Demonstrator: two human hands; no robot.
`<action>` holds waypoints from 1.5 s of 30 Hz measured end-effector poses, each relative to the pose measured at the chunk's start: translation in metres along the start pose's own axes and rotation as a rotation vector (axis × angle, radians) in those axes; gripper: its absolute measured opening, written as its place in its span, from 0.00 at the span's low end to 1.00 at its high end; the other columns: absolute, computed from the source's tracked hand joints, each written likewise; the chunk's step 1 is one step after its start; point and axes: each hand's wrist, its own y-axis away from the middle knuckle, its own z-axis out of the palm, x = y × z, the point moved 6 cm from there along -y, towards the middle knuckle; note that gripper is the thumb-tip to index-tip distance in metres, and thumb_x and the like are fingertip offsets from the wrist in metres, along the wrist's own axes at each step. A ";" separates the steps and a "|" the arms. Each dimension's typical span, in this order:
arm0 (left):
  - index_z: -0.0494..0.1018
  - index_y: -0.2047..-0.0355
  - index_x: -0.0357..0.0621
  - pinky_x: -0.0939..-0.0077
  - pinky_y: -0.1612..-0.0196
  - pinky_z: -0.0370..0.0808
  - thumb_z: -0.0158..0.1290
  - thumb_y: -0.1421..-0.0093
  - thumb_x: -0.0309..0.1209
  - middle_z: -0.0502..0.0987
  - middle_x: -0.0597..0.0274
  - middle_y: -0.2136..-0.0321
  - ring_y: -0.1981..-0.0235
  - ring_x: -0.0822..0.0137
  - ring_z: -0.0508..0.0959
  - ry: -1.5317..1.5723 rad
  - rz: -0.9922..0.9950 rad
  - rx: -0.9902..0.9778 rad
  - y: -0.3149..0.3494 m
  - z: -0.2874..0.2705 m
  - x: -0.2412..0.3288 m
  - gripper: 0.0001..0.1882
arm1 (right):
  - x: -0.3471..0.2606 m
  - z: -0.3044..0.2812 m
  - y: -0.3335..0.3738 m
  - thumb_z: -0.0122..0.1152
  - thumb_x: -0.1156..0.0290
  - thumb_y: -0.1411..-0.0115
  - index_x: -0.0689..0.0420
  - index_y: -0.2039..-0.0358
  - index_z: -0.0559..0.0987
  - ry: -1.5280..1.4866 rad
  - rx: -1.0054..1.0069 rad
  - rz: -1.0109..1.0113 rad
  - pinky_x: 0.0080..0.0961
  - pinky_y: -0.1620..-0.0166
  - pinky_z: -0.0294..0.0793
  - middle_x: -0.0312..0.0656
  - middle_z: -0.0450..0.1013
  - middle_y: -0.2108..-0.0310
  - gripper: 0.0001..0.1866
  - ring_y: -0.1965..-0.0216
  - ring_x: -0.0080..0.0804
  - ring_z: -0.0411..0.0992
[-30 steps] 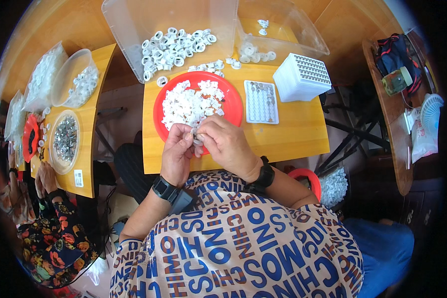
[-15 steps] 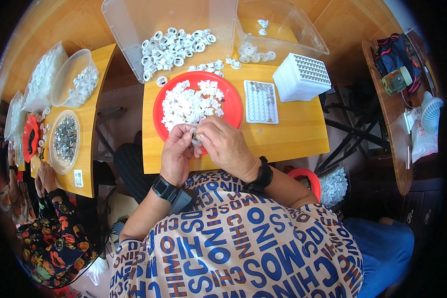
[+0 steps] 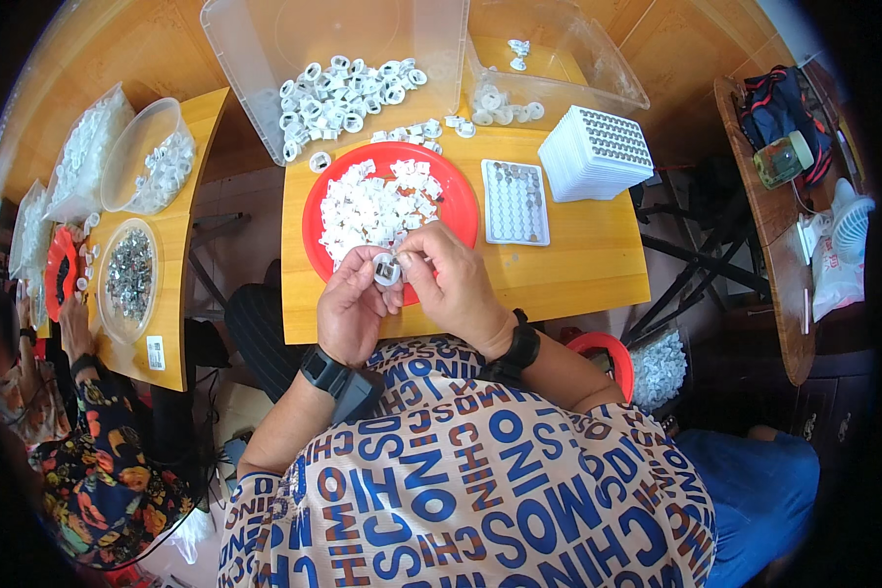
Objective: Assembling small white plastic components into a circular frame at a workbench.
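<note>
A small round white plastic part [image 3: 386, 270] with a dark centre is held over the near edge of a red plate [image 3: 465, 196]. My left hand [image 3: 347, 312] pinches it from the left between thumb and fingers. On its right edge, my right hand [image 3: 453, 287] closes thumb and forefinger; whether a smaller piece sits in that pinch is hidden. Small white plastic pieces [image 3: 367, 206] are heaped on the plate just beyond my hands. To the right of the plate lies a white tray [image 3: 495, 227] with several small metallic discs in some of its pockets.
A stack of white trays [image 3: 583, 162] stands at the right. At the back, similar round parts [image 3: 348, 93] lie by a clear bin [image 3: 426, 44], beside a second clear bin [image 3: 598, 83]. A co-worker's hand [image 3: 75, 328] is at the left table [image 3: 171, 333].
The round part has turned so that its flat face shows, and the fingers of my right hand have shifted on its edge. The co-worker's hand has moved toward the small red tray.
</note>
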 end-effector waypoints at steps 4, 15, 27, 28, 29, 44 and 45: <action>0.65 0.58 0.41 0.80 0.71 0.70 0.46 0.36 0.38 0.74 0.59 0.71 0.74 0.70 0.73 0.009 -0.001 0.005 0.000 0.002 0.002 0.13 | 0.031 0.009 0.007 0.52 0.73 0.38 0.60 0.66 0.70 -0.312 -0.055 0.311 0.29 0.69 0.73 0.44 0.72 0.72 0.04 0.72 0.34 0.73; 0.67 0.60 0.44 0.83 0.70 0.67 0.47 0.36 0.34 0.74 0.66 0.71 0.74 0.76 0.71 -0.356 0.002 0.068 -0.004 0.012 0.018 0.09 | 0.061 0.038 0.011 0.49 0.66 0.36 0.59 0.67 0.72 -1.396 -0.103 0.789 0.18 0.74 0.72 0.40 0.73 0.73 0.10 0.77 0.23 0.71; 0.71 0.64 0.38 0.69 0.67 0.72 0.51 0.43 0.26 0.73 0.50 0.72 0.70 0.57 0.76 -1.450 0.364 -0.075 -0.011 0.054 0.048 0.07 | 0.051 0.054 0.027 0.43 0.62 0.34 0.57 0.64 0.74 -1.414 -0.036 1.013 0.14 0.81 0.62 0.34 0.70 0.75 0.13 0.79 0.20 0.67; 0.71 0.63 0.39 0.70 0.67 0.72 0.51 0.43 0.26 0.73 0.51 0.72 0.69 0.57 0.76 -1.546 0.370 -0.076 -0.011 0.056 0.048 0.07 | 0.058 0.058 0.028 0.42 0.63 0.34 0.57 0.62 0.74 -1.409 -0.066 1.000 0.14 0.81 0.62 0.33 0.69 0.75 0.14 0.76 0.19 0.68; 0.71 0.63 0.39 0.70 0.67 0.72 0.51 0.43 0.26 0.72 0.51 0.71 0.69 0.58 0.76 -1.641 0.377 -0.078 -0.012 0.058 0.048 0.08 | 0.064 0.059 0.030 0.42 0.63 0.34 0.57 0.62 0.74 -1.410 -0.062 0.996 0.14 0.81 0.62 0.33 0.69 0.75 0.14 0.76 0.19 0.68; 0.67 0.60 0.40 0.73 0.69 0.71 0.46 0.37 0.38 0.73 0.52 0.72 0.71 0.62 0.73 0.195 0.018 -0.081 -0.008 0.000 0.034 0.14 | 0.047 0.025 0.019 0.44 0.67 0.32 0.59 0.57 0.69 -1.040 -0.067 0.842 0.14 0.75 0.69 0.43 0.74 0.66 0.10 0.75 0.20 0.71; 0.67 0.60 0.40 0.73 0.69 0.71 0.46 0.37 0.38 0.73 0.52 0.72 0.71 0.62 0.73 0.198 0.032 -0.077 -0.007 0.000 0.034 0.14 | 0.046 0.024 0.018 0.44 0.67 0.32 0.59 0.57 0.69 -1.038 -0.082 0.839 0.14 0.75 0.69 0.43 0.74 0.66 0.10 0.75 0.20 0.71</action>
